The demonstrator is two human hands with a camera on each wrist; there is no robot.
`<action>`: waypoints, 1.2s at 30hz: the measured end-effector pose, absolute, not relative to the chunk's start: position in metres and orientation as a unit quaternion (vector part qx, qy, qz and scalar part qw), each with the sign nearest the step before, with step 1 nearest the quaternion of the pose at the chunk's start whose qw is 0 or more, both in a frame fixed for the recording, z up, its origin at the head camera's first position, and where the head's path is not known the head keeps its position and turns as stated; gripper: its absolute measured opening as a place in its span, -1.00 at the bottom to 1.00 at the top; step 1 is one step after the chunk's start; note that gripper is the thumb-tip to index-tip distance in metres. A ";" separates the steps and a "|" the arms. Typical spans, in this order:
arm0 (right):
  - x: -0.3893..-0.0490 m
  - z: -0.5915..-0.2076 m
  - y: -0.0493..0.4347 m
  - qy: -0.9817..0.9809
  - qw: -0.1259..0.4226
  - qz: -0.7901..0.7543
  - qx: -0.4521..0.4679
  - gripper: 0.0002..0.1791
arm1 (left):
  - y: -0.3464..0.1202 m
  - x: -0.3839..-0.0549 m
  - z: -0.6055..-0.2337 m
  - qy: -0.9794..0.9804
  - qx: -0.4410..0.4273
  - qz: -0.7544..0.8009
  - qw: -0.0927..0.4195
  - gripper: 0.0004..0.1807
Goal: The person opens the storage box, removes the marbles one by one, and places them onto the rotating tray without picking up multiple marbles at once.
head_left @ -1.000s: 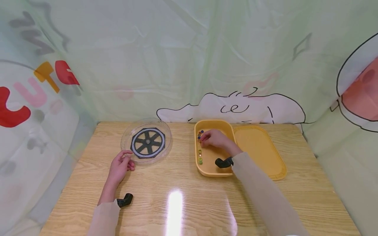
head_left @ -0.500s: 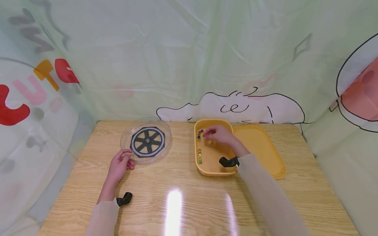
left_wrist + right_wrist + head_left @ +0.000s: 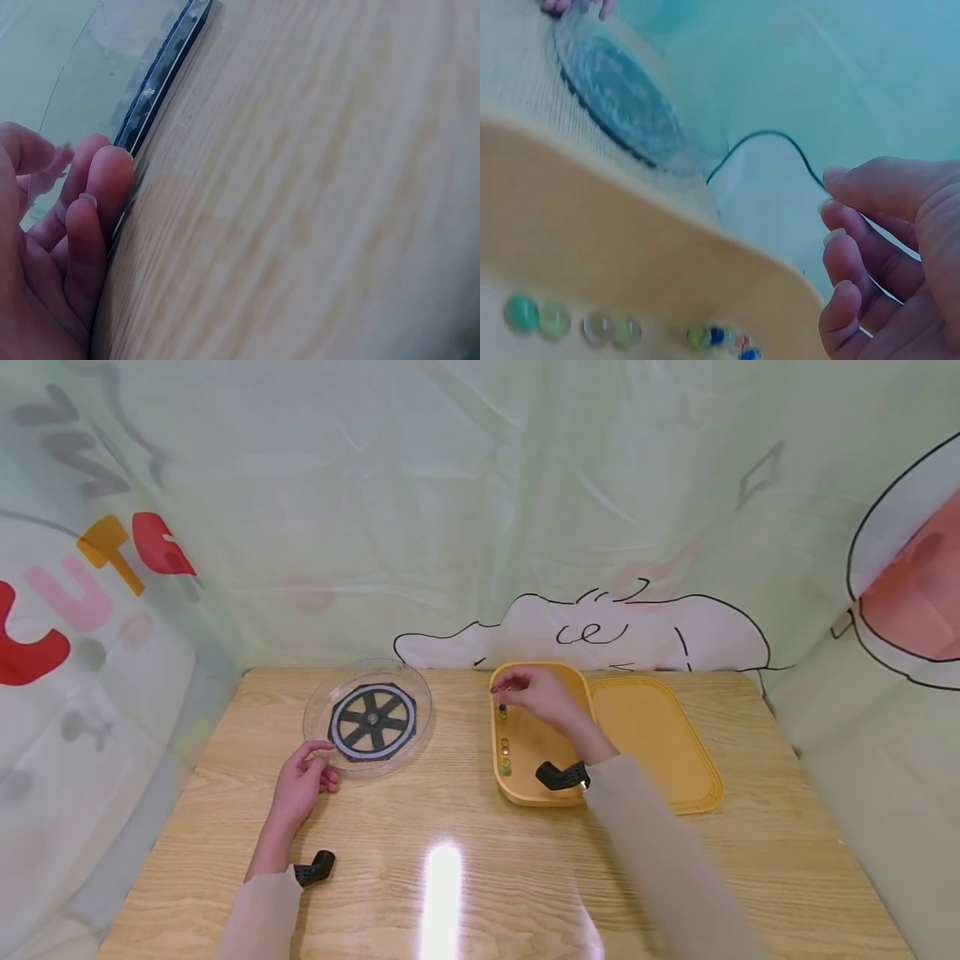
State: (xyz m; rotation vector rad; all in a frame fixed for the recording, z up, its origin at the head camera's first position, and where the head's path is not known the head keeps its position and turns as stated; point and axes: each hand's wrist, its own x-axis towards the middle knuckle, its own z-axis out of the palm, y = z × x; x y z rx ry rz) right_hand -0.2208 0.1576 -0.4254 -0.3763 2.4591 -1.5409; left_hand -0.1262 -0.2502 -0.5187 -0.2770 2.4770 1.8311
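Note:
My right hand (image 3: 536, 692) is over the left wall of a yellow plastic bin (image 3: 536, 797), thumb and fingertips pinched together. A small dark reddish spot, a marble by its size, shows at the fingertips in the head view; in the right wrist view the fingers mostly hide it. Below, glass marbles (image 3: 553, 321) lie in a row along the bin's wall, green, clear, yellowish and blue. My left hand (image 3: 298, 783) rests on the table with loosely bent fingers, fingertips (image 3: 112, 169) right at the edge of a round clear dish (image 3: 422, 731). A black six-spoked wheel shape (image 3: 372, 718) shows in it.
A yellow lid (image 3: 652, 743) lies flat against the right side of the bin. The wooden table (image 3: 390, 877) ends at a printed curtain (image 3: 360, 527) behind and at both sides.
My right hand lifted off the marbles, drew slightly right, then moved left and away from me to the bin's left wall. My left hand stayed by the dish.

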 end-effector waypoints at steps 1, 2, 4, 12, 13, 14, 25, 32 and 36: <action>-0.221 -0.424 0.154 0.833 0.108 -0.526 -0.131 -0.83 | -0.250 -0.126 -0.518 0.801 -0.091 0.592 0.024 -0.70; -0.221 -0.423 0.150 0.832 0.108 -0.528 -0.131 -0.83 | -0.249 -0.125 -0.518 0.800 -0.092 0.593 0.023 -0.71; -0.221 -0.422 0.142 0.829 0.108 -0.532 -0.134 -0.82 | -0.249 -0.125 -0.518 0.800 -0.093 0.592 0.020 -0.72; -0.222 -0.421 0.106 0.819 0.101 -0.542 -0.155 -0.85 | -0.249 -0.124 -0.516 0.804 -0.092 0.587 0.021 -0.70; -0.222 -0.421 0.101 0.821 0.101 -0.539 -0.158 -0.84 | -0.249 -0.124 -0.515 0.804 -0.093 0.587 0.021 -0.69; -0.222 -0.421 0.096 0.825 0.101 -0.533 -0.160 -0.84 | -0.249 -0.124 -0.515 0.804 -0.092 0.587 0.020 -0.69; -0.218 -0.430 0.044 0.822 0.094 -0.524 -0.200 -0.83 | -0.248 -0.124 -0.516 0.805 -0.095 0.585 0.018 -0.70; -0.211 -0.435 0.019 0.817 0.111 -0.530 -0.199 -0.84 | -0.246 -0.126 -0.520 0.798 -0.089 0.596 0.014 -0.72; -0.210 -0.441 0.007 0.813 0.110 -0.539 -0.192 -0.84 | -0.246 -0.124 -0.520 0.798 -0.093 0.595 0.010 -0.73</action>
